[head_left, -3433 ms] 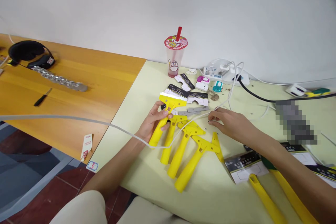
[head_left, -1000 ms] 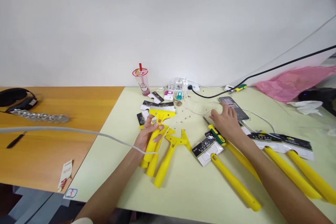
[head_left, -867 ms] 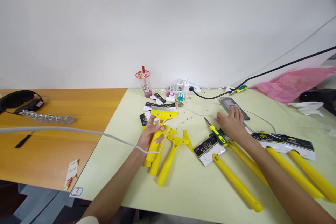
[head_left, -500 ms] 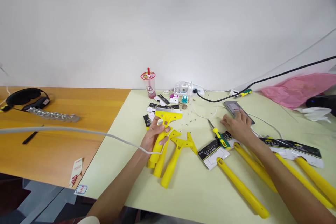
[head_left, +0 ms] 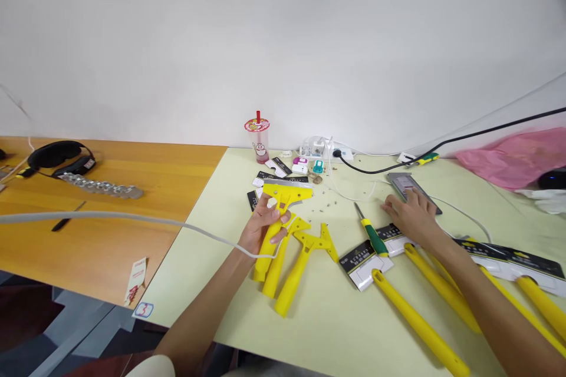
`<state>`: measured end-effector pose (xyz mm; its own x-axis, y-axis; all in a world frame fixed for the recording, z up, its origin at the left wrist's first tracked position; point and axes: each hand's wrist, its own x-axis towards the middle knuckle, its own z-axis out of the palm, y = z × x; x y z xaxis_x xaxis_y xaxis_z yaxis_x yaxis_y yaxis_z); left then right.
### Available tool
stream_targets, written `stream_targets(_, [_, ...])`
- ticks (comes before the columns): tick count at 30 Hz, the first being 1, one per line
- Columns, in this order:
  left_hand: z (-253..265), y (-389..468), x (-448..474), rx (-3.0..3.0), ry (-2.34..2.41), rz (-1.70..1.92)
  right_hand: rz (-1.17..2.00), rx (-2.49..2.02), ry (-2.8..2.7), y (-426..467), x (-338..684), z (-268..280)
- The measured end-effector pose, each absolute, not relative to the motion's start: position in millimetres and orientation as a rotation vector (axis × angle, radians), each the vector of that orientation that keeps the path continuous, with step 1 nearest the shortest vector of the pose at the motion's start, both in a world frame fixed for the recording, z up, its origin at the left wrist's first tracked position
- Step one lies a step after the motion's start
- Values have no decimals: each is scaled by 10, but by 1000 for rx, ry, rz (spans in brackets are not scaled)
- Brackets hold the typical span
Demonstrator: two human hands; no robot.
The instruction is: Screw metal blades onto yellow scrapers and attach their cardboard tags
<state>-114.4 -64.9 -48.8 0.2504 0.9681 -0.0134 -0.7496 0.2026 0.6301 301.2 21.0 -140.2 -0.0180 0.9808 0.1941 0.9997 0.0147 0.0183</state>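
Observation:
My left hand (head_left: 259,227) is wrapped round the handle of a yellow scraper (head_left: 287,193), its metal blade edge facing up. Below it, more yellow scrapers (head_left: 295,271) lie on the table without packaging. My right hand (head_left: 411,215) lies over a phone (head_left: 401,181) with fingers spread, the fingertips on or just above its screen. Beside that hand rests a screwdriver (head_left: 375,238) with a green and yellow handle, lying across a black and white scraper card (head_left: 362,265). Several yellow handles (head_left: 420,321) with cards extend toward the right, partly under my right forearm.
A drink cup (head_left: 260,144) with a red straw stands by the wall, near a power strip (head_left: 347,155). Small screws (head_left: 322,206) are scattered mid-table. A grey cable (head_left: 177,222) crosses in front of my left hand. A pink bag (head_left: 508,159) lies at right.
The view has shifted slightly, so everything sits a little further right. Both hands keep their places: the left on the scraper, the right at the phone.

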Motion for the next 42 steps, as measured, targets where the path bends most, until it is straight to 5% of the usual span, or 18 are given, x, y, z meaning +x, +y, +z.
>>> stream_targets(20, [-576, -637, -1040, 477, 552, 1172, -319, -1876, -2397, 11, 2411, -1168])
stream_targets(32, [-538, -614, -1007, 424, 649, 1191, 386, -1321, -2114, -157, 2230, -714])
stream_targets(42, [-647, -612, -967, 462, 671, 1122, 536, -930, -1924, -320, 1463, -315])
